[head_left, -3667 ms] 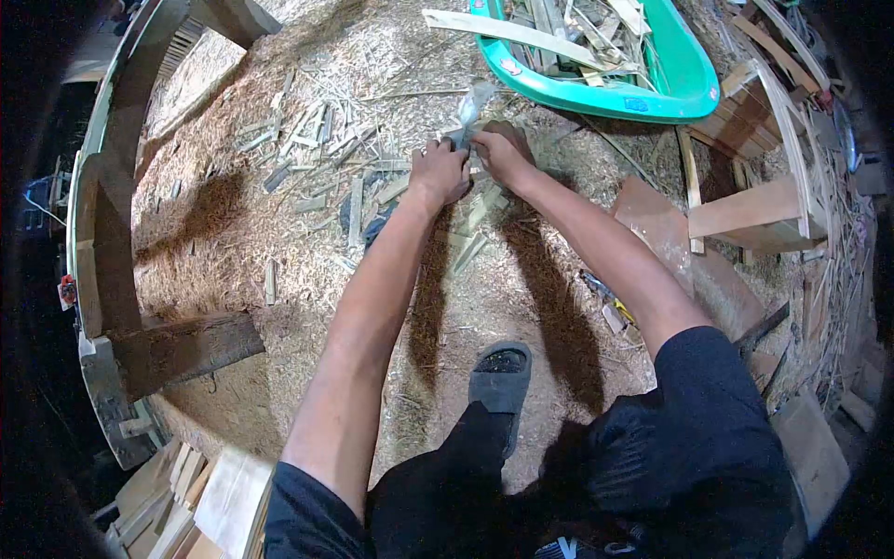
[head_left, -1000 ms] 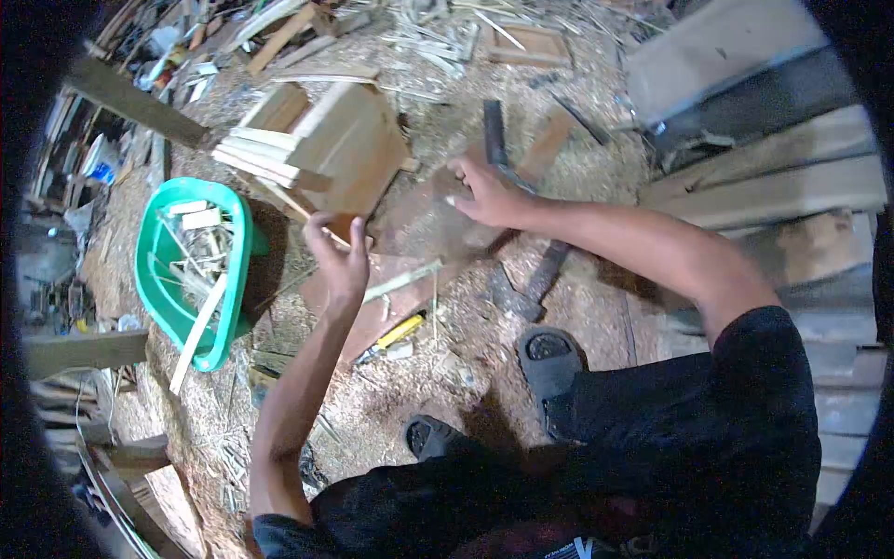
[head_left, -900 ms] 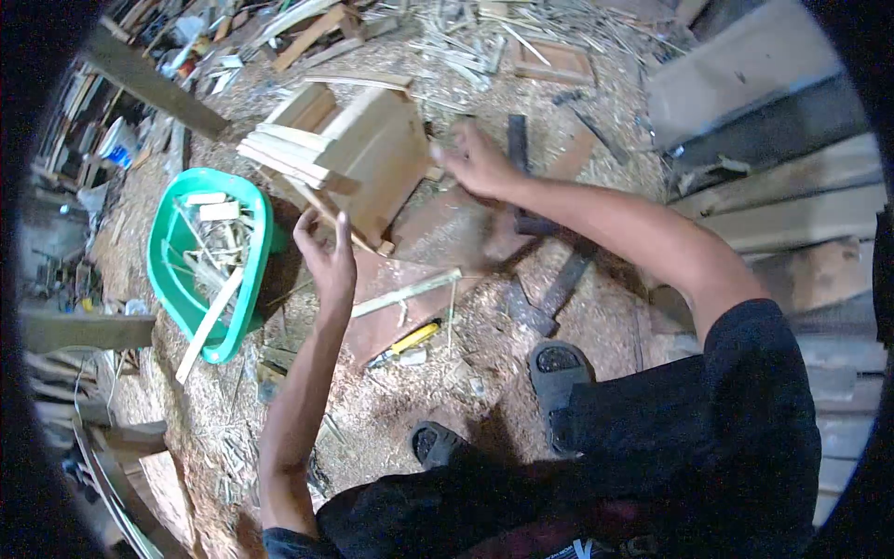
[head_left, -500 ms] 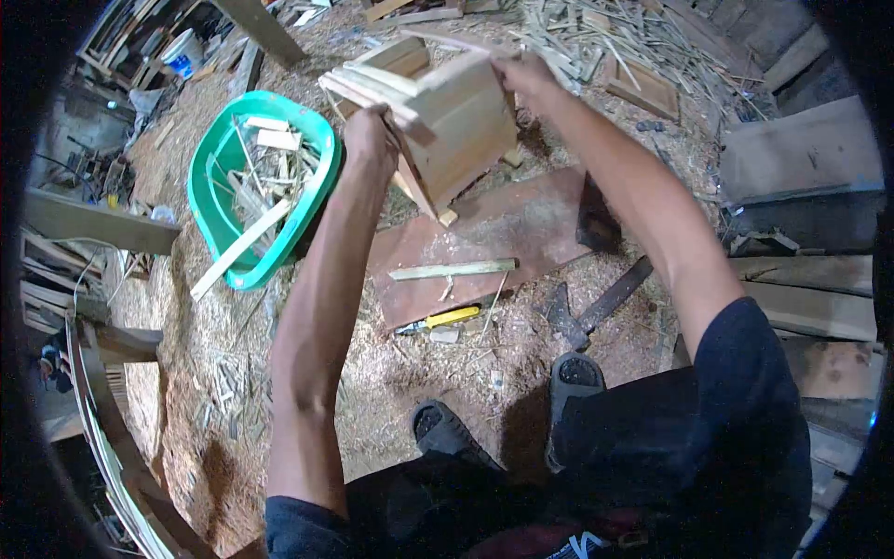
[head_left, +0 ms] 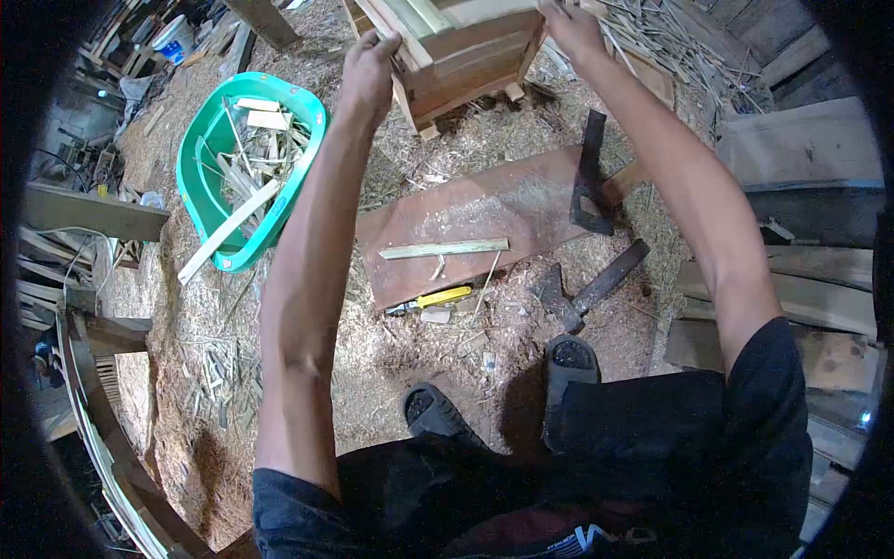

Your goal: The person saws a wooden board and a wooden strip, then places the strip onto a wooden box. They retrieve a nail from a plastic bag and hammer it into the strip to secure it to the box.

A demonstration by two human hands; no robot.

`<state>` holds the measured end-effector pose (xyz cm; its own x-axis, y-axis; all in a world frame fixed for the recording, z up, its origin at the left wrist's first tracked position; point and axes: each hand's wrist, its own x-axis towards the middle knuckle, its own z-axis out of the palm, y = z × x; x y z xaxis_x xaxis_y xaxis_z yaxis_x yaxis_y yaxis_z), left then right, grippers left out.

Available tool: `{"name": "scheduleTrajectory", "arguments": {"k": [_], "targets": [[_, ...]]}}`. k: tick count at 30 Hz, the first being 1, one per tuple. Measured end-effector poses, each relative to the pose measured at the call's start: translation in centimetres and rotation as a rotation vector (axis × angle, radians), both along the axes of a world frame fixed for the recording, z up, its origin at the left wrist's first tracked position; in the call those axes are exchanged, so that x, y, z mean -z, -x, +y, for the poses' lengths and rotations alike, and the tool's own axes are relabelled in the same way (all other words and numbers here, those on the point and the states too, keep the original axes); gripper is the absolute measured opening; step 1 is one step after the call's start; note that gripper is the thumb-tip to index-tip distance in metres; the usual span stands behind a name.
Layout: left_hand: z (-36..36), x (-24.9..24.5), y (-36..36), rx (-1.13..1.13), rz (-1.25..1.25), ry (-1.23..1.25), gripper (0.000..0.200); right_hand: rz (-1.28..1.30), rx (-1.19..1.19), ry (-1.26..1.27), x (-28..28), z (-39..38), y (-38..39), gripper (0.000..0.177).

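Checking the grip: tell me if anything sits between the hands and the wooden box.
Nothing visible does. The left hand clamps the wooden box at its left corner; the right hand touches its right corner, its grip partly cut off by the picture's edge.

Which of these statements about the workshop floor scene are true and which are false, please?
1. The left hand and the right hand both hold the wooden box. True.
2. The green tub is empty. False: it holds wood scraps.
3. A pale wood strip lies on the reddish board. True.
4. The yellow-handled tool lies inside the green tub. False: it lies on the sawdust, by the near edge of the reddish board.
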<state>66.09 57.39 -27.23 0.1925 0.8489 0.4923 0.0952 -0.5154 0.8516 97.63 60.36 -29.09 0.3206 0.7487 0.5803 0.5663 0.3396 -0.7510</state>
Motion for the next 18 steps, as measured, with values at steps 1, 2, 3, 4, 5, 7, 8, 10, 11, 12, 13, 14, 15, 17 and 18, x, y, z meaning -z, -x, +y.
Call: {"name": "scheduleTrajectory", "arguments": {"k": [1, 2, 3, 4, 5, 7, 8, 10, 11, 12, 13, 14, 15, 17, 18], "targets": [[0.1, 0.7, -0.3, 0.01, -0.094, 0.092, 0.028, 0.005, -0.039, 0.137, -0.3, -1.0, 0.1, 0.038], [0.2, 1.5, -0.6, 0.015, -0.194, 0.181, 0.029, 0.009, -0.077, 0.276, -0.7, -3.3, 0.5, 0.039], [0.3, 1.7, -1.0, 0.041, -0.38, 0.395, 0.03, 0.014, -0.115, 0.412, -1.1, -4.9, 0.7, 0.04], [-0.5, 1.9, -1.1, 0.05, -0.421, 0.458, 0.031, -0.024, -0.047, 0.447, -0.9, -5.5, 0.8, 0.041], [-0.9, 2.9, -1.0, 0.081, -0.42, 0.501, 0.028, -0.064, 0.016, 0.481, 0.1, -5.7, 1.1, 0.042], [1.6, 8.5, 0.5, 0.029, -0.218, 0.473, 0.025, -0.105, 0.058, 0.476, 3.1, -4.8, 1.5, 0.044], [1.9, 8.8, 0.6, 0.039, -0.272, 0.499, 0.023, -0.104, 0.048, 0.433, 5.2, -3.7, 1.0, 0.045], [2.1, 8.9, 0.6, 0.072, -0.378, 0.556, 0.021, -0.063, 0.01, 0.455, 4.9, -2.8, 0.8, 0.044], [2.0, 8.8, 0.7, 0.06, -0.376, 0.57, 0.021, -0.024, -0.024, 0.521, 3.6, -3.6, 1.4, 0.043], [1.7, 8.7, 0.8, 0.047, -0.372, 0.585, 0.02, 0.018, -0.058, 0.589, 3.3, -3.7, 1.7, 0.043], [1.9, 8.1, 1.0, 0.037, -0.364, 0.594, 0.02, -0.007, -0.05, 0.522, 3.2, -3.6, 2.2, 0.043], [2.7, 9.2, 1.4, -0.011, -0.282, 0.549, 0.019, -0.033, -0.043, 0.455, 4.1, -3.1, 2.4, 0.044], [2.0, 9.0, 1.4, -0.093, -0.182, 0.484, 0.026, -0.062, -0.04, 0.386, 3.7, -2.7, 3.0, 0.044], [1.8, 8.5, 2.0, -0.225, -0.029, 0.472, 0.033, -0.195, -0.009, 0.421, 2.9, -2.4, 3.6, 0.043], [1.3, 7.5, 2.2, -0.173, -0.014, 0.449, 0.037, -0.21, 0.012, 0.399, 3.0, -2.4, 4.1, 0.042]]}}
